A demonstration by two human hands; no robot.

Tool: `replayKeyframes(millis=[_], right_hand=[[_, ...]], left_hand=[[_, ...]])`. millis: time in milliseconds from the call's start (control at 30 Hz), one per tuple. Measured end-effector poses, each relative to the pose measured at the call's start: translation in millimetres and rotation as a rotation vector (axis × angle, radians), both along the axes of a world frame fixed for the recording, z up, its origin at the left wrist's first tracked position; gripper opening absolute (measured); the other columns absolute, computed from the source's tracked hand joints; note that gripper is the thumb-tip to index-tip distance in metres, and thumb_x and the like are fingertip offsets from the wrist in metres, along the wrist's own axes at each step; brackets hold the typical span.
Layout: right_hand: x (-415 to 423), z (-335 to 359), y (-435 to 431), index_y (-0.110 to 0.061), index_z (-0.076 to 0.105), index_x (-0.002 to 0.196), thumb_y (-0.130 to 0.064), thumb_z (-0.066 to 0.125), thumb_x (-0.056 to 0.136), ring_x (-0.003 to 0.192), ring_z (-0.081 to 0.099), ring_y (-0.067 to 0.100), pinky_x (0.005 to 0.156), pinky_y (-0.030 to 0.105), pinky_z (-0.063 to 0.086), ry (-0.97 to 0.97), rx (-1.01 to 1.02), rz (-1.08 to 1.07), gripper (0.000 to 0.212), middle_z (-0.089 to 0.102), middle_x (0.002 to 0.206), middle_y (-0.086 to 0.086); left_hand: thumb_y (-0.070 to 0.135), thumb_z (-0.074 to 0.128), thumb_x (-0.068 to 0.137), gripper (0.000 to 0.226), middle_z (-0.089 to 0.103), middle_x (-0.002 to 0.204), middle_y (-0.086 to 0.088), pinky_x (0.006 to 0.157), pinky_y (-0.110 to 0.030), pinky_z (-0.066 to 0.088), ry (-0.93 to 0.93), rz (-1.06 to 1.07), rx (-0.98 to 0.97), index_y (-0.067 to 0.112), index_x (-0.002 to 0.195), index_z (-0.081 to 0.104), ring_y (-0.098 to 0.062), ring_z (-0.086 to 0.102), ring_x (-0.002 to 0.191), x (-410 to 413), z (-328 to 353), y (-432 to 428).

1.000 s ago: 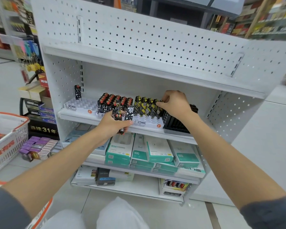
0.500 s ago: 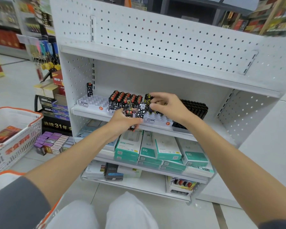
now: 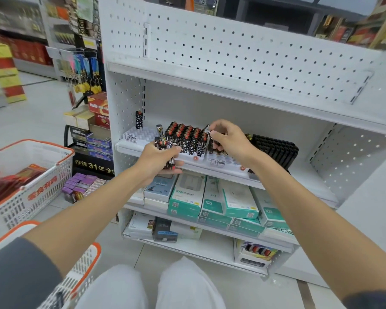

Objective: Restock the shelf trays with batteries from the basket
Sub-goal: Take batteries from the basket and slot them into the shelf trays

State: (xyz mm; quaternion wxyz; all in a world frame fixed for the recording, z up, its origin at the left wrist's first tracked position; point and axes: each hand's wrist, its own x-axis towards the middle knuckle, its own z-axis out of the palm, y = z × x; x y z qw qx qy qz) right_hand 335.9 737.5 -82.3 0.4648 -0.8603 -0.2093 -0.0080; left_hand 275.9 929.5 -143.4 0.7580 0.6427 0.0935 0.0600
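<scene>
Left hand and right hand grip batteries over tray.

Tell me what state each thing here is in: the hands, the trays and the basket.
Left hand, grips a bundle of black patterned batteries.
Right hand, pinches one patterned battery at the rows' right end.
White slotted plastic tray, partly filled, left slots bare.
Black ribbed plastic tray, no batteries visible inside.
White plastic basket with orange rim, holds red packets.
</scene>
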Motion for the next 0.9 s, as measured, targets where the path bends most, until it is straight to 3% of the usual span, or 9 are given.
replayKeyframes(millis=[100,200,233,300,400,567,700,800,900], right_hand=[[1,4,5,-0.016,0.065,0.114,-0.011,0.063,0.092,0.068,0.059,0.008,0.058,0.013,0.045,0.004,-0.002,0.006,0.023,0.062,0.108,0.001],[2,9,14,-0.023,0.065,0.121,-0.008,0.067,0.084,0.103,0.063,0.017,0.086,0.022,0.049,-0.016,-0.027,0.044,0.040,0.060,0.128,0.000],[3,10,17,-0.020,0.064,0.123,-0.007,0.066,0.085,0.102,0.066,0.019,0.089,0.024,0.050,-0.016,-0.017,0.059,0.041,0.063,0.124,0.003],[4,13,25,-0.011,0.059,0.127,-0.007,0.061,0.091,0.082,0.072,0.018,0.080,0.022,0.055,-0.017,-0.020,0.073,0.037,0.068,0.112,0.010],[7,14,32,-0.007,0.055,0.113,-0.016,0.062,0.093,0.069,0.071,0.020,0.069,0.028,0.059,-0.073,-0.086,0.063,0.023,0.069,0.101,0.010],[2,16,29,-0.013,0.072,0.087,-0.027,0.071,0.087,0.064,0.070,0.011,0.067,0.023,0.057,-0.239,-0.214,0.003,0.014,0.072,0.075,0.000],[3,23,22,-0.014,0.070,0.084,-0.025,0.073,0.083,0.067,0.069,0.017,0.071,0.029,0.059,-0.313,-0.157,-0.045,0.011,0.071,0.078,0.003],[5,18,22,-0.014,0.070,0.082,-0.027,0.075,0.083,0.064,0.067,0.013,0.071,0.030,0.059,-0.315,-0.269,-0.030,0.014,0.070,0.073,0.000],[8,5,28,-0.014,0.074,0.086,-0.028,0.074,0.084,0.069,0.064,0.013,0.076,0.033,0.057,-0.326,-0.359,-0.013,0.015,0.068,0.074,-0.003]], left_hand=[[0.018,0.069,0.090,0.025,0.060,0.082,-0.008,0.059,-0.033,0.060,0.006,-0.004,0.009,0.002,0.106,0.057,-0.016,0.070,0.066,-3,-1,15],[0.018,0.068,0.091,0.021,0.060,0.079,-0.005,0.055,-0.027,0.058,0.009,0.031,0.028,0.005,0.104,0.058,-0.011,0.065,0.058,-4,-1,27],[0.017,0.068,0.091,0.021,0.061,0.079,-0.006,0.055,-0.026,0.058,0.009,0.043,0.028,0.005,0.105,0.058,-0.011,0.065,0.058,-4,-2,30],[0.015,0.068,0.091,0.027,0.062,0.080,-0.007,0.055,-0.024,0.057,0.013,0.046,0.020,0.002,0.112,0.058,-0.011,0.065,0.059,-4,-3,35],[0.014,0.068,0.090,0.038,0.064,0.081,-0.011,0.056,-0.023,0.056,0.026,0.015,0.040,-0.006,0.119,0.054,-0.011,0.066,0.060,-4,-8,40],[0.013,0.070,0.088,0.038,0.066,0.077,-0.014,0.057,-0.022,0.057,0.010,-0.005,0.048,-0.014,0.113,0.059,-0.012,0.066,0.057,-6,-13,44],[0.019,0.073,0.086,0.037,0.067,0.082,-0.011,0.058,-0.025,0.058,-0.004,-0.030,0.070,-0.006,0.110,0.061,-0.012,0.069,0.065,-7,-13,45],[0.023,0.071,0.088,0.023,0.064,0.080,-0.006,0.055,-0.025,0.057,-0.013,-0.051,0.101,0.008,0.100,0.059,-0.010,0.069,0.064,-8,-14,40],[0.021,0.067,0.091,0.016,0.062,0.081,-0.006,0.055,-0.024,0.056,-0.021,-0.073,0.092,0.009,0.096,0.059,-0.011,0.068,0.067,-8,-15,33]])
